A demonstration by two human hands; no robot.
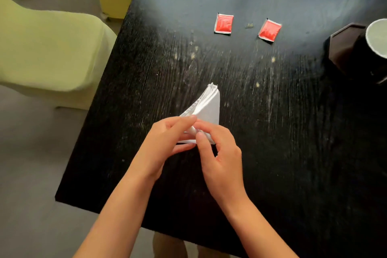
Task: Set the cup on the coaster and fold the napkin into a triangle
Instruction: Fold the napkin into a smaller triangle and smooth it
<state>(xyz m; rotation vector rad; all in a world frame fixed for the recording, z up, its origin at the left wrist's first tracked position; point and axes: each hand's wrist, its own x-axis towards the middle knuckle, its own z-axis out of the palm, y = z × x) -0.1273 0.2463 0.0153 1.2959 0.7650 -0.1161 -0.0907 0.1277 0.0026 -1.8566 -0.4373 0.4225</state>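
Near the dark wooden table's (272,132) centre, left hand (165,144) and right hand (219,157) pinch the white triangular paper napkin (209,107). At two o'clock, the dark white-lined cup (374,42) apparently stands on the dark hexagonal coaster (343,48).

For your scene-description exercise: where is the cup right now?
In the head view the cup sits at the far right edge of the black table, on the dark coaster, right of the two red sachets.

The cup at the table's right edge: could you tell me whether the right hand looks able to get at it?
Probably yes: bare table lies between the right hand and the cup, though it must first release the napkin.
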